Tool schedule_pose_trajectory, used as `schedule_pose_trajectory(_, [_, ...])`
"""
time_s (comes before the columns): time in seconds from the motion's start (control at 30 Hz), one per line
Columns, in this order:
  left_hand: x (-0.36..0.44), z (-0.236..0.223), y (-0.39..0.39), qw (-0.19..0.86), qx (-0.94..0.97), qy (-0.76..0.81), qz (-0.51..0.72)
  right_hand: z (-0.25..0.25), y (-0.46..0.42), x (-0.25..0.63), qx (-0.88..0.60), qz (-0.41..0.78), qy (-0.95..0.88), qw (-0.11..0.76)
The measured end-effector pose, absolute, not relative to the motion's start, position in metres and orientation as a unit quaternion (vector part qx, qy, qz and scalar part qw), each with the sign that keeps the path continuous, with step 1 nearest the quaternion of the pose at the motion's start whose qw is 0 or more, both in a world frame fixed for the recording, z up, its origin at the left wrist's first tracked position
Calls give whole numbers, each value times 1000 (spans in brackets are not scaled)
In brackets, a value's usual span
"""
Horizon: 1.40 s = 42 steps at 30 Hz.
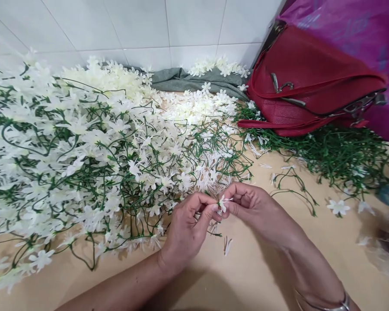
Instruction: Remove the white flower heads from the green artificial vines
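Note:
Between my two hands, just above the table, is a small white artificial flower [223, 204] on a green stem. My left hand [192, 224] pinches it at the stem side, thumb against fingers. From the other side my right hand [249, 206] is closed, its thumb and forefinger pinching the flower's white petals or stamens. A piece of green stem sticks out below the left fingertips. Beneath the hands, a few loose white stamens [227, 246] lie on the table. To the left spreads a big heap of white artificial flowers [84, 164] with green stems.
Loose white blossoms [194, 108] lie at the back near a grey-green cloth [171, 80] along the tiled wall. A red handbag [311, 82] rests on green stems [337, 155] at the right, before a purple bag [366, 34]. A single flower [338, 207] lies at right.

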<state>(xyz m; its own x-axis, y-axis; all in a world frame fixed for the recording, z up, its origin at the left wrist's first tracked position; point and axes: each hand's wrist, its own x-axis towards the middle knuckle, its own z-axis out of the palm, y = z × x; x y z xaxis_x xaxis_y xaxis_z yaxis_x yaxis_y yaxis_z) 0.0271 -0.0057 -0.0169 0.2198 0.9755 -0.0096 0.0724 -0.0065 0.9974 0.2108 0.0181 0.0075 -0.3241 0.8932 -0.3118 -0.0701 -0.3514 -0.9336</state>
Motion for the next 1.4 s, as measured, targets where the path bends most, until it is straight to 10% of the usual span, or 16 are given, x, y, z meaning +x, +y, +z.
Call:
schedule_pose_trajectory(0.4, [30,-18,-10,592,458,446,492,8,19,219,-549,484,-516,445])
schedule_pose_trajectory(0.67, [26,-15,-10,527,521,429,517,-6,25,204,-638,204,-678,303])
schedule_pose_trajectory(0.9, [26,-17,-8,517,498,468,515,5,17,206,-551,64,-723,413])
schedule_pose_trajectory(1.4, [27,-21,-3,557,459,453,524,8,10,203,-368,243,-792,421])
